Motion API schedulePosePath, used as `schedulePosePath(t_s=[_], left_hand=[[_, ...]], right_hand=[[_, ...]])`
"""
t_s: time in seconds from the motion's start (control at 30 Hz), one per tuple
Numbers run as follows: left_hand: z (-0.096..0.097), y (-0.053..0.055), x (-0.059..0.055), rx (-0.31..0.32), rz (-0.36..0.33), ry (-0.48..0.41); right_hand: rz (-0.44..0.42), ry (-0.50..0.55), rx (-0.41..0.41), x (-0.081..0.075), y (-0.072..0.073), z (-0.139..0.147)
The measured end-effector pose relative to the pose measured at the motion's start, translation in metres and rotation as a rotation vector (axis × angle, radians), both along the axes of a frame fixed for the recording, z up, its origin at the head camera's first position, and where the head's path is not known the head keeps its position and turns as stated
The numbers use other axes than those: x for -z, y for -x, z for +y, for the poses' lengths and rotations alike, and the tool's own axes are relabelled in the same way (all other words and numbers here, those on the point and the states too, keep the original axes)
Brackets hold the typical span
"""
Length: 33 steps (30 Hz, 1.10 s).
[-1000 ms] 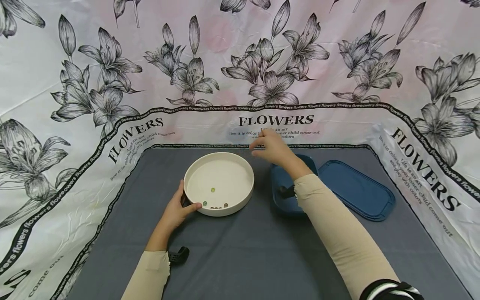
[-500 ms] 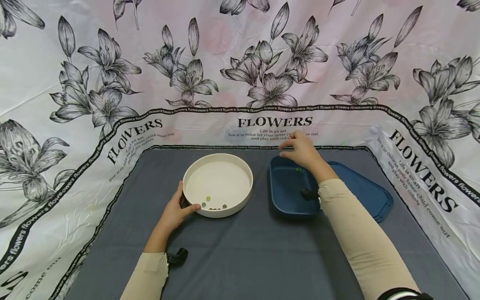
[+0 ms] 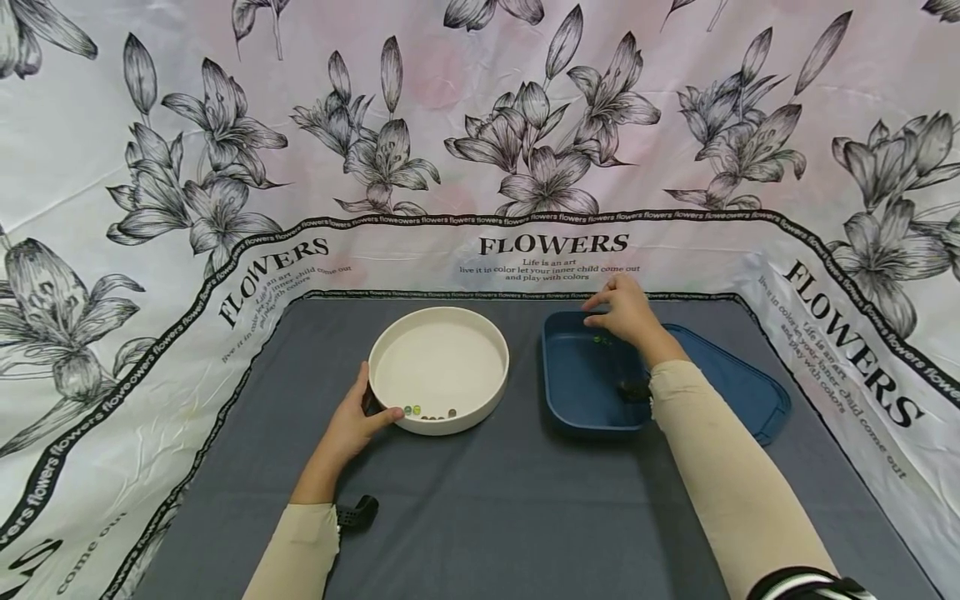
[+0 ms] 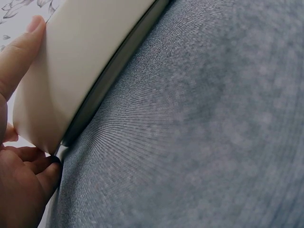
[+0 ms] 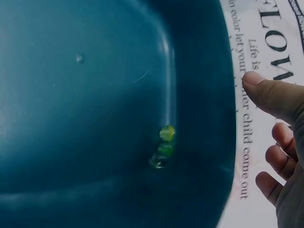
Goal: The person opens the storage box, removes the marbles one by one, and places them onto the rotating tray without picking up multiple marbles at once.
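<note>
My left hand (image 3: 351, 423) grips the left side of a round cream dish (image 3: 442, 350), thumb over the near rim and fingers round its side. Inside the dish, a green and a yellow-green marble (image 3: 417, 410) lie along the near wall with several brownish ones (image 3: 452, 413). My right hand (image 3: 630, 315) hovers over the far edge of a blue plastic box (image 3: 577, 387), thumb and forefinger apart and nothing between them. Three green and yellow-green glass marbles (image 5: 166, 148) sit together in a corner of the box, beside the hand in the right wrist view.
A blue lid (image 3: 738, 387) lies right of the box, partly behind my right sleeve (image 3: 720, 450). Grey cloth (image 3: 480, 517) covers the table, and a white flower-printed sheet (image 3: 555, 250) borders it at the back and sides.
My right hand has moved right, from beside the dish to over the box's far edge. A yellow-green marble has rolled to the dish's near wall. The left hand keeps its grip.
</note>
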<state>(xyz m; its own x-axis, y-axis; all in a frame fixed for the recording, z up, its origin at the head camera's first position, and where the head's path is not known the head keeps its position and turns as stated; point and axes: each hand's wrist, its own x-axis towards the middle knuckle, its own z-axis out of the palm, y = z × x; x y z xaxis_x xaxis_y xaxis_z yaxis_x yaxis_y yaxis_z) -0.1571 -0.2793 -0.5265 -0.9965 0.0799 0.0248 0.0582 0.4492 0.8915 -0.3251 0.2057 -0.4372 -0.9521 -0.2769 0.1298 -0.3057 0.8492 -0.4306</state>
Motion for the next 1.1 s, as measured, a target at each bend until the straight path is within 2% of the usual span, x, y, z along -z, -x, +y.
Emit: schedulePosePath(t_s=[0.27, 0.5, 0.63, 1.1], left_hand=[[-0.001, -0.001, 0.0, 0.0, -0.001, -0.014], [-0.001, -0.001, -0.001, -0.006, -0.006, -0.018], [-0.001, -0.001, -0.002, -0.002, -0.012, -0.006], [0.0, -0.001, -0.002, -0.002, 0.005, 0.008]], right_hand=[[-0.039, -0.042, 0.044, 0.013, 0.003, 0.005], [-0.042, -0.088, 0.074, 0.019, 0.002, 0.007], [-0.071, -0.113, 0.091, 0.023, 0.001, 0.01], [-0.104, -0.221, 0.101, 0.037, 0.0, 0.013]])
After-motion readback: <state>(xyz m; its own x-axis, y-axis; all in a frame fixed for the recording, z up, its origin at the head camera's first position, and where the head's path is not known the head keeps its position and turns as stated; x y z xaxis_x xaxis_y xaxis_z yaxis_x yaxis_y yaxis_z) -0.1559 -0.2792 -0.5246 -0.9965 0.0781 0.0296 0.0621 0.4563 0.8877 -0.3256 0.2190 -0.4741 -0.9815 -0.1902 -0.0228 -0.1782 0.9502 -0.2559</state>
